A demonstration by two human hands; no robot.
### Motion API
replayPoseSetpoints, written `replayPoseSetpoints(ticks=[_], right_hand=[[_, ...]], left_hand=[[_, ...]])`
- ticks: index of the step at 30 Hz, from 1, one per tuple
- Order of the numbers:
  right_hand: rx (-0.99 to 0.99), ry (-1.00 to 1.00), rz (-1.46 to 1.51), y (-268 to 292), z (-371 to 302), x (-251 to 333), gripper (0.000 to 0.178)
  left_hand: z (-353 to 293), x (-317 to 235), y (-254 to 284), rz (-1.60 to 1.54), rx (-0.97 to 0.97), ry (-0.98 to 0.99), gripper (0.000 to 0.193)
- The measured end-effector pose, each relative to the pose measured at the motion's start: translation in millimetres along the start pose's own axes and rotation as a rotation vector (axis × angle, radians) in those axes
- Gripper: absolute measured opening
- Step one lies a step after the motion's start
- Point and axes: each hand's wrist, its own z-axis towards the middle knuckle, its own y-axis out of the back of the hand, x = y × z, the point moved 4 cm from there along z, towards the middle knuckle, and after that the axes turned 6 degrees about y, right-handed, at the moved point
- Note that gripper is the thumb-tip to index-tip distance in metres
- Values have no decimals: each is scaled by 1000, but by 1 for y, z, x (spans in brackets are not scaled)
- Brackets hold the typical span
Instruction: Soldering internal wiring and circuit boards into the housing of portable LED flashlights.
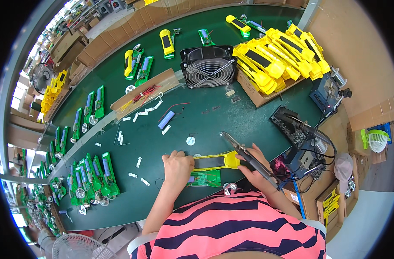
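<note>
1. The left hand [178, 166] is closed around the left end of a yellow housing with a dark panel [212, 162].
2. The right hand [255, 166] holds a dark tool with a slim tip [253, 160], which slants across the palm toward the upper left; its fingers are by the housing's right end, but whether they grip it I cannot tell.
3. The yellow housing lies crosswise between the hands, above the near part of the green counter [244, 116], just beyond a green housing with a circuit board [207, 178].
4. A white disc [191, 140] and a blue cell [166, 120] lie farther back.
5. Behind them stands a black fan [209, 71], beside a cardboard box [259, 98] heaped with yellow housings [287, 52].
6. Green assemblies [107, 172] cluster at the left.
</note>
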Motion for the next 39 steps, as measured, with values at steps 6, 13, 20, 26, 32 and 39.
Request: replayPoseSetpoints(ticks=[6, 13, 20, 26, 32, 39], right_hand=[[89, -27, 45, -8, -1, -2, 41], [96, -62, 68, -11, -4, -5, 41], [133, -73, 58, -13, -4, -7, 42], [116, -86, 86, -12, -3, -7, 42], [77, -17, 101, -19, 4, -7, 42], [97, 86, 217, -27, 18, -3, 28]], left_hand=[[0, -1, 1, 6, -2, -13, 3], [1, -3, 9, -3, 42, -3, 3], [-24, -41, 72, -388, -135, -257, 14], [-33, -55, 10, -76, -67, -339, 17], [-30, -49, 3, -361, -270, -212, 8], [-13, -37, -9, -264, -164, 21, 5]])
